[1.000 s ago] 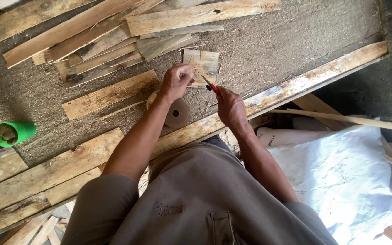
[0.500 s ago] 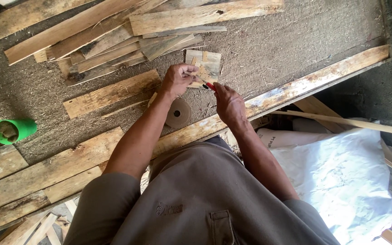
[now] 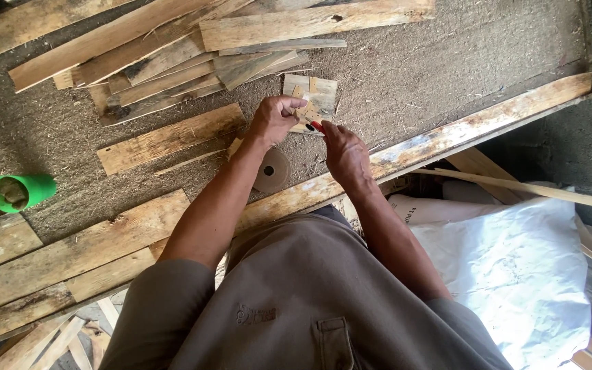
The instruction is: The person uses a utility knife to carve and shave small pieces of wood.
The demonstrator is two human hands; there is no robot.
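I saw a rough, gritty bench top [image 3: 412, 62] strewn with sawdust, a heap of split planks [image 3: 173, 62] along its far side and 1 long pale board [image 3: 447, 137] running down its near edge. Beyond that edge lay a white sheet [image 3: 515, 274] on the floor. Open surface lay only right of centre; a green cup [image 3: 20, 192] sat far left. My left hand [image 3: 275, 120] had its fingers pinched on a thin wood sliver [image 3: 303, 113], held over a small plywood square [image 3: 313, 92]. My right hand [image 3: 344, 154] was curled around a red-tipped tool [image 3: 317, 126], just beside the sliver. A tape roll [image 3: 272, 170] lay below my left wrist.
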